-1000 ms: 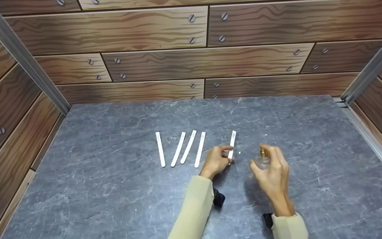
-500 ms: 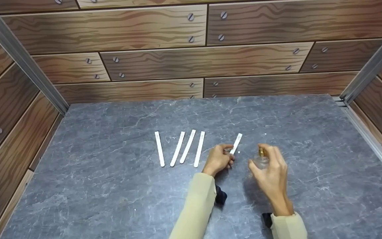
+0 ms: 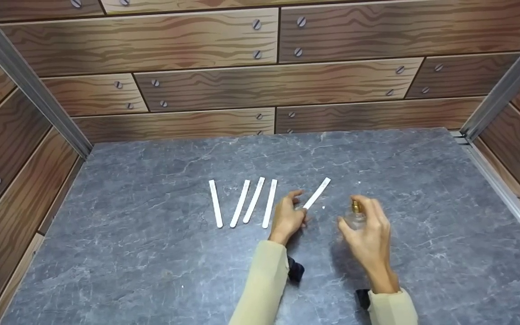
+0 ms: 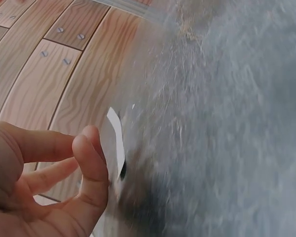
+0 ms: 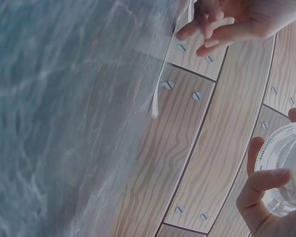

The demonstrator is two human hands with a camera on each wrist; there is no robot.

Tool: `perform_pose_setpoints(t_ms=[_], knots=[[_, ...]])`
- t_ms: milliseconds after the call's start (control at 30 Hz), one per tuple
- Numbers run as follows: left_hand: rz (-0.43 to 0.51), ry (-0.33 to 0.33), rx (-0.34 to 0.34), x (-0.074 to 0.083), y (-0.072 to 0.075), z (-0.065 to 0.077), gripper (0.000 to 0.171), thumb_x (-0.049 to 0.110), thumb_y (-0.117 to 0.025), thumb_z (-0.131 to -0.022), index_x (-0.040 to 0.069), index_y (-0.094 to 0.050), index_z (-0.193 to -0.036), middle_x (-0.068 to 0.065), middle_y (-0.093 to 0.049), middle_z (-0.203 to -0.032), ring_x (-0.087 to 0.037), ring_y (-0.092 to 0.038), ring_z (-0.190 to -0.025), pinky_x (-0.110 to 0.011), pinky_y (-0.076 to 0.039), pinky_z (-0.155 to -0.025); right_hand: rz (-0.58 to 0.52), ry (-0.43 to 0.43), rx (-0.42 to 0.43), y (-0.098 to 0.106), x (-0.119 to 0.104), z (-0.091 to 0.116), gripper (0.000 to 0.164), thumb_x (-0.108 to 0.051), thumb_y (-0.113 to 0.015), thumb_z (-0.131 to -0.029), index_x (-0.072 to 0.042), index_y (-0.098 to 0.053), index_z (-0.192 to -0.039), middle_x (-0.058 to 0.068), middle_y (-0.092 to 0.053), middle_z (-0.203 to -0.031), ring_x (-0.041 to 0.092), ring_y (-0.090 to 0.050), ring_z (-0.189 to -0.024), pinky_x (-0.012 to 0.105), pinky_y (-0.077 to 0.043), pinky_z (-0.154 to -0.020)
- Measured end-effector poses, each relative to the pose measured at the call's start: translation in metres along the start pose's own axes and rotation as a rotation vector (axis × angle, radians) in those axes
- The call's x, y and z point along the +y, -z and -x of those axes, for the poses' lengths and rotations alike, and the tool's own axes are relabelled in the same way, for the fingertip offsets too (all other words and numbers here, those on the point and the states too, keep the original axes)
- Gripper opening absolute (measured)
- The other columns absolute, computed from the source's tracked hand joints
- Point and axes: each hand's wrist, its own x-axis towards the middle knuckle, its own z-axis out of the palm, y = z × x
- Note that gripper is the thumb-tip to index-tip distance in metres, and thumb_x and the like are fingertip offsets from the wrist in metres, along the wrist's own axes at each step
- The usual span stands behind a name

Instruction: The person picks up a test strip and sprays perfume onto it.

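Observation:
A white paper test strip [image 3: 318, 193] lies slanted on the table, its lower end close to my left hand [image 3: 288, 219]. In the left wrist view, this strip [image 4: 118, 140] shows apart from the fingertips, with nothing visible between them. My right hand [image 3: 372, 237] holds a clear glass perfume bottle [image 3: 356, 220] with a gold spray top [image 3: 356, 206], index finger at the top and thumb at the side. The bottle's round glass base [image 5: 286, 168] faces the right wrist camera. To the left lie more white strips [image 3: 215, 203], roughly side by side.
The grey marbled table [image 3: 151, 271] is bounded by wood-patterned walls [image 3: 206, 40] at the back and sides. Metal profiles [image 3: 34, 76] stand at the corners. Small white specks [image 3: 323, 207] dot the tabletop.
The strip at my left hand has swung from nearly upright to a rightward slant. My left hand has let it go and shifted slightly left. My right hand has hardly moved.

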Motion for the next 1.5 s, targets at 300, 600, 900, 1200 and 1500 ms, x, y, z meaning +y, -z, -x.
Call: perform_pose_setpoints(t_ms=[300, 600, 900, 1200, 1500], knots=[[-0.019, -0.051, -0.073, -0.005, 0.020, 0.017, 0.032, -0.013, -0.059, -0.090, -0.007, -0.065, -0.121, -0.016, -0.067, -0.101, -0.013, -0.061, -0.056, -0.022, -0.052, -0.047, 0.004, 0.001, -0.016, 0.000, 0.000, -0.002, 0.054, 0.014, -0.081, -0.060, 0.004, -0.063, -0.109, 0.018, -0.064, -0.090, 0.033, -0.061, -0.073, 0.046, -0.055, -0.060], [0.016, -0.062, -0.054, -0.009, 0.038, 0.026, 0.038, -0.018, -0.053, -0.088, -0.009, -0.064, -0.123, -0.019, -0.065, -0.103, -0.021, -0.065, -0.067, -0.028, -0.057, -0.055, 0.008, 0.002, -0.008, 0.000, 0.000, -0.001, 0.053, 0.014, -0.081, -0.060, 0.003, -0.064, -0.109, 0.017, -0.063, -0.089, 0.033, -0.061, -0.072, 0.047, -0.054, -0.061], [0.036, -0.066, -0.005, -0.013, 0.055, 0.029, 0.039, -0.020, -0.052, -0.085, -0.011, -0.064, -0.121, -0.021, -0.064, -0.100, -0.022, -0.066, -0.069, -0.030, -0.059, -0.056, 0.006, -0.011, -0.007, 0.000, 0.000, -0.002, 0.055, 0.015, -0.082, -0.059, 0.003, -0.064, -0.109, 0.016, -0.064, -0.090, 0.031, -0.061, -0.073, 0.042, -0.053, -0.061], [0.022, -0.046, 0.024, -0.018, 0.069, 0.030, 0.040, -0.021, -0.048, -0.088, -0.010, -0.063, -0.123, -0.022, -0.064, -0.102, -0.023, -0.066, -0.072, -0.032, -0.060, -0.060, 0.002, -0.019, -0.010, 0.001, 0.000, -0.001, 0.056, 0.015, -0.083, -0.058, 0.003, -0.065, -0.110, 0.017, -0.065, -0.091, 0.032, -0.061, -0.074, 0.040, -0.053, -0.063], [0.006, -0.057, 0.038, -0.025, 0.080, 0.030, 0.039, -0.021, -0.043, -0.088, -0.012, -0.062, -0.120, -0.023, -0.065, -0.101, -0.025, -0.067, -0.073, -0.032, -0.059, -0.060, -0.002, 0.005, 0.003, 0.000, -0.001, 0.000, 0.053, 0.013, -0.082, -0.059, 0.003, -0.065, -0.109, 0.016, -0.064, -0.089, 0.030, -0.060, -0.073, 0.041, -0.051, -0.064]])
